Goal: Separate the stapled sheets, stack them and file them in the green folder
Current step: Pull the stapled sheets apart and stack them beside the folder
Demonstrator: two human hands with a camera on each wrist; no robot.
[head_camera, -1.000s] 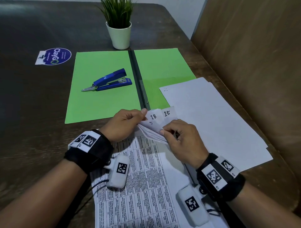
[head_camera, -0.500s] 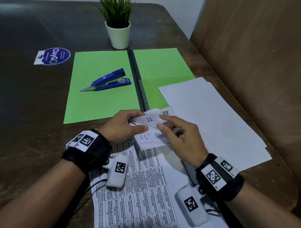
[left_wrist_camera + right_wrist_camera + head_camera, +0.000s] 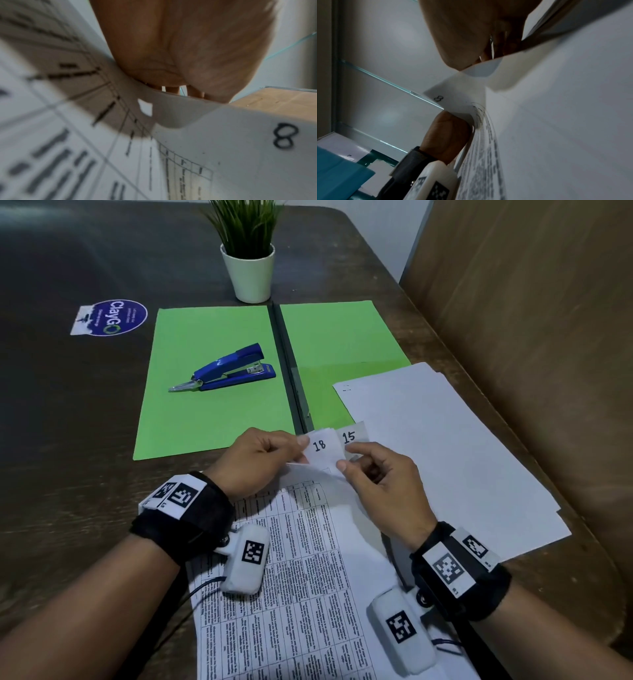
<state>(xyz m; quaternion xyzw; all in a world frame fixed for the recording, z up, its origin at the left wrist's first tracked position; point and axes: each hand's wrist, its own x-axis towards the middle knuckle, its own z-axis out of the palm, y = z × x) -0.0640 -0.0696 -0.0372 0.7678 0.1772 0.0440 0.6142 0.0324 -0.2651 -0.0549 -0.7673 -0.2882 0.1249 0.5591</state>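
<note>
A stack of printed sheets [image 3: 301, 570] lies at the near edge of the table, its top corners folded up. My left hand [image 3: 263, 460] pinches the folded corner marked 18 [image 3: 320, 447] from the left. My right hand [image 3: 373, 474] pinches the same corner from the right with thumb and fingers. A corner marked 15 [image 3: 350, 436] shows just behind. The green folder [image 3: 212, 378] lies open beyond the hands. In the left wrist view the curled corner [image 3: 257, 135] passes under my fingers. In the right wrist view the marked corner [image 3: 453, 97] rises below my palm.
A blue stapler [image 3: 229, 368] lies on the folder's left leaf. Blank white sheets [image 3: 445, 460] overlap the folder's right leaf and reach the table's right edge. A potted plant [image 3: 247, 251] stands behind the folder. A round sticker [image 3: 111, 317] is at far left. A brown wall [image 3: 531, 337] borders the right.
The corner marked 21, on top half a second ago, is gone from view and 18 is on top again. Both hands stay pinching at the folded corners.
</note>
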